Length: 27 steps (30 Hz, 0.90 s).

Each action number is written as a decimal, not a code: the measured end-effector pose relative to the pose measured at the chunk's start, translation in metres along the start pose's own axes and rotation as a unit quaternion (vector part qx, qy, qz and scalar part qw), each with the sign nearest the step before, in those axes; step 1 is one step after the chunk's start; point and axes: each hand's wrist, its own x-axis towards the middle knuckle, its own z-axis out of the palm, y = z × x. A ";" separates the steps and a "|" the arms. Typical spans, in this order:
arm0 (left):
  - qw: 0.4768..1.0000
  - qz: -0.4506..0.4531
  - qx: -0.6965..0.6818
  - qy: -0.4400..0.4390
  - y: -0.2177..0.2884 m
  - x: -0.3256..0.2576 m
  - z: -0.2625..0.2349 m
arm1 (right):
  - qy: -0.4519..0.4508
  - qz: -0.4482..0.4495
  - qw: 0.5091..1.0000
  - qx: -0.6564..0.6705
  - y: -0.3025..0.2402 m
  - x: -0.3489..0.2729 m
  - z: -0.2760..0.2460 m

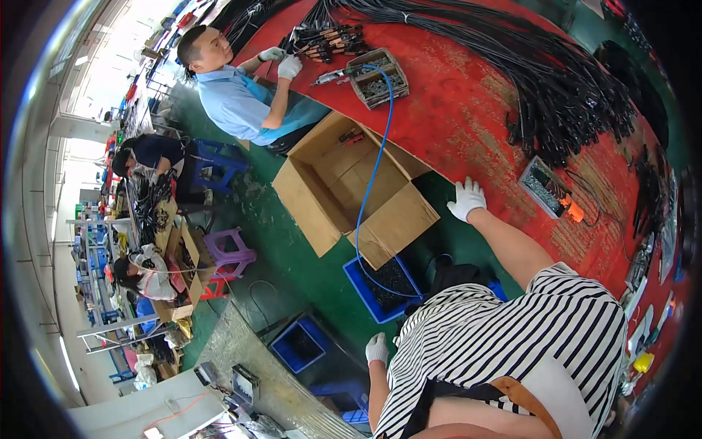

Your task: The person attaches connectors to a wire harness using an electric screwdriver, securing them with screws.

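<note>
My right hand (468, 200), in a white glove, rests on the edge of the red table (446, 132) with its fingers spread and nothing in them. Lower down, my left hand (376, 349), also in a white glove, hangs beside my striped shirt, away from the table. Its fingers look loosely extended and no object shows in them. A large open cardboard box (344, 179) stands near my right hand, with a small red-handled tool inside. Below it is a blue bin (391, 289) holding small dark parts.
A co-worker (241, 95) in light blue sits at the table, gloved hands near orange-and-black parts. A blue hose (376, 164) runs from a driver tool (333, 76) across the box. Black cables (563, 95), a screw tray (376, 77) and a grey box (542, 186) with an orange-handled tool lie there.
</note>
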 end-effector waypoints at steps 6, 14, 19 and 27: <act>0.999 0.043 -0.015 -0.019 0.017 0.019 0.004 | -0.053 -0.004 0.998 -0.015 -0.017 0.010 -0.024; 0.987 0.050 -0.005 -0.151 0.057 0.019 0.004 | 0.070 -0.028 0.996 0.057 0.005 -0.007 -0.010; 0.958 0.112 0.195 -0.180 0.065 0.031 -0.014 | 0.099 -0.089 0.977 0.167 -0.015 -0.063 0.007; 0.952 0.129 0.145 -0.235 0.103 0.085 -0.025 | 0.008 0.056 0.967 0.250 0.022 -0.197 0.073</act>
